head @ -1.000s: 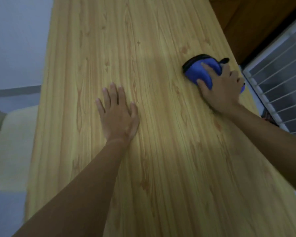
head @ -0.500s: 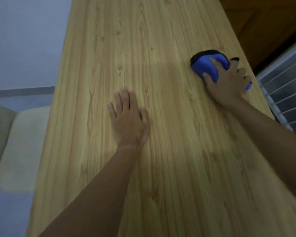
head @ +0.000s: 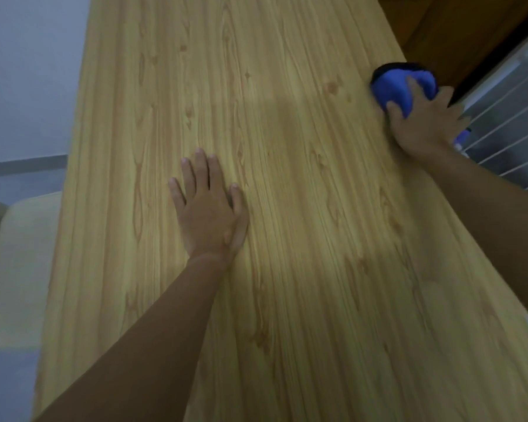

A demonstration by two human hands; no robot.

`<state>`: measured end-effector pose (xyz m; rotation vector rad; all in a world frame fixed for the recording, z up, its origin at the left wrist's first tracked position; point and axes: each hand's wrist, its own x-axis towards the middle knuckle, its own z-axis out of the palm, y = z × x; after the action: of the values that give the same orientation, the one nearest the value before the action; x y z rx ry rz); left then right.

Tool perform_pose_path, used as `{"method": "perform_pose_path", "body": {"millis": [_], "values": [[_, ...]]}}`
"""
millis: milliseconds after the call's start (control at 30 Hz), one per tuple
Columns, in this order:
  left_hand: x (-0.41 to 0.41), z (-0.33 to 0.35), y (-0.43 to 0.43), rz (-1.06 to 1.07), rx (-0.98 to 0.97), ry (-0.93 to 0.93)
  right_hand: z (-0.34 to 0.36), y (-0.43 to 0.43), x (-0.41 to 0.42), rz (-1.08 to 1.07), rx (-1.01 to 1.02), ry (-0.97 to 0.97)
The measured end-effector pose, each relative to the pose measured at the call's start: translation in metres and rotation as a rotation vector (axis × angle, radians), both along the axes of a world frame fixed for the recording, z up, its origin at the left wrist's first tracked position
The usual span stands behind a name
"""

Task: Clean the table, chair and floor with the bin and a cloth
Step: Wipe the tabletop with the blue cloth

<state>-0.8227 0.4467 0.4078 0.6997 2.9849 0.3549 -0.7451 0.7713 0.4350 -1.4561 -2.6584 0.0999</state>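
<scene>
A long table point(head: 287, 284) with a light wood grain fills most of the head view. My right hand point(head: 424, 126) presses a blue cloth point(head: 392, 86) with a dark edge against the table's right edge, fingers spread over it. A bit of the cloth shows below the hand at the rim. My left hand point(head: 209, 208) lies flat on the table near its middle, palm down, fingers apart, holding nothing. No bin is in view.
A pale cushioned chair seat point(head: 19, 269) stands at the table's left side. Blue-grey floor point(head: 28, 71) shows on the left. To the right are a brown wooden surface point(head: 457, 32) and a white barred frame point(head: 512, 117).
My right hand has slid the cloth towards the table's right edge. The view has shifted, so the chair seat sits farther left; my left hand stays flat.
</scene>
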Motion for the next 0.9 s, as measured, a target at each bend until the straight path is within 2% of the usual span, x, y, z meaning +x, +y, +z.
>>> {"method": "perform_pose_path", "body": {"millis": [300,400,500,600,700,800,900], "values": [[-0.001,0.001,0.001,-0.003,-0.019,0.012,-0.005,-0.111,0.07,0.233,0.14,-0.005],[0.0,0.005,-0.001,-0.017,0.09,-0.066,-0.006,-0.145,0.092,0.27,0.131,-0.03],[-0.004,0.012,-0.022,0.135,0.234,-0.051,-0.001,-0.179,0.108,0.318,0.091,-0.047],[-0.026,0.014,-0.07,0.375,0.086,0.03,0.001,-0.218,0.114,0.549,0.086,-0.045],[-0.041,0.019,-0.124,0.563,0.073,-0.01,-0.001,-0.247,0.089,0.758,0.102,-0.012],[-0.041,0.017,-0.149,0.66,0.153,-0.112,-0.004,-0.262,0.025,0.755,0.094,0.043],[-0.047,0.014,-0.15,0.698,0.145,-0.134,-0.008,-0.275,-0.052,0.707,0.053,0.058]]}}
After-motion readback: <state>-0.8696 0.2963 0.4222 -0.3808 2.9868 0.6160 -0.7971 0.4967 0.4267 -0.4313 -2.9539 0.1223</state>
